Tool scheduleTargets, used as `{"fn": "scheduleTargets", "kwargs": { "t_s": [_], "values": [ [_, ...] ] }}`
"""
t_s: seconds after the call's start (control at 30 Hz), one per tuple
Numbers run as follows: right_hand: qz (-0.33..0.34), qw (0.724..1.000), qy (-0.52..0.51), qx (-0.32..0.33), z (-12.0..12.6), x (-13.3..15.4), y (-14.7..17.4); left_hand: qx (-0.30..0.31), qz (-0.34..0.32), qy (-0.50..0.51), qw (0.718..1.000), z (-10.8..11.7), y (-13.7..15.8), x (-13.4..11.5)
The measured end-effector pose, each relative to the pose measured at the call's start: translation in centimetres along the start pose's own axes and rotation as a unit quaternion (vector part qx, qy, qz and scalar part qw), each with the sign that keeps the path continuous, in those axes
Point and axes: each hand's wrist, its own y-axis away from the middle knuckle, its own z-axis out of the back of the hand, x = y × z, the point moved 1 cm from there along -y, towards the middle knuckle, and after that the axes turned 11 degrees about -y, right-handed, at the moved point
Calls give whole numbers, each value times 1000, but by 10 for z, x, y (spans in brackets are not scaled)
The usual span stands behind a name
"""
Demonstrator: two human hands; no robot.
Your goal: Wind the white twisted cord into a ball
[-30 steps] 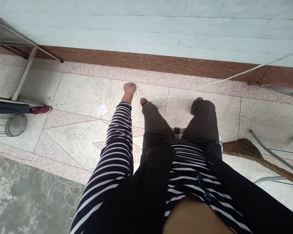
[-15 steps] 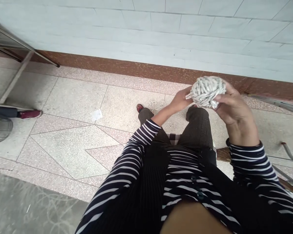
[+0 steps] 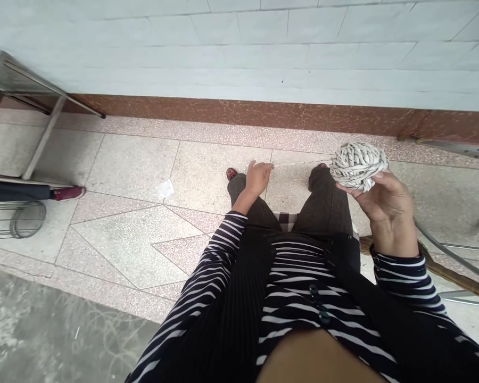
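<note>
Tiled floor [image 3: 135,159]; right hand [image 3: 390,207], fingers gripping pale cord ball [image 3: 359,166]; left hand [image 3: 258,178], fingers pinching its outstretched strand [image 3: 299,163].

Navy sleeves [image 3: 207,271] with white stripes, black ribbed vest [image 3: 245,298], brown trousers [image 3: 330,199], red shoes [image 3: 231,173]

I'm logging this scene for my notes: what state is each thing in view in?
Ball: wound, held off the floor
Strand: drawn out nearly straight from ball to left hand
Left hand: closed on strand
Right hand: curled around ball's near side
Paper: lying on the floor
Broom: partly hidden by right arm
Vest: open at front
</note>
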Motion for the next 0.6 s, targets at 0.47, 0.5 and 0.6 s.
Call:
{"fn": "scheduleTargets", "kwargs": {
  "t_s": [0.47, 0.5, 0.6],
  "values": [
    [-54, 998, -23, -5, 0, -37, 17, 75, -95, 194, 973, -26, 14, -63],
    [-63, 998, -17, -4, -1, -44, 13, 73, -109, 232, 964, -30, 19, -73],
    [-62, 998, 18, 18, 0, -55, 11, 78, -95, 281, 952, -40, 35, -90]
  ]
}}
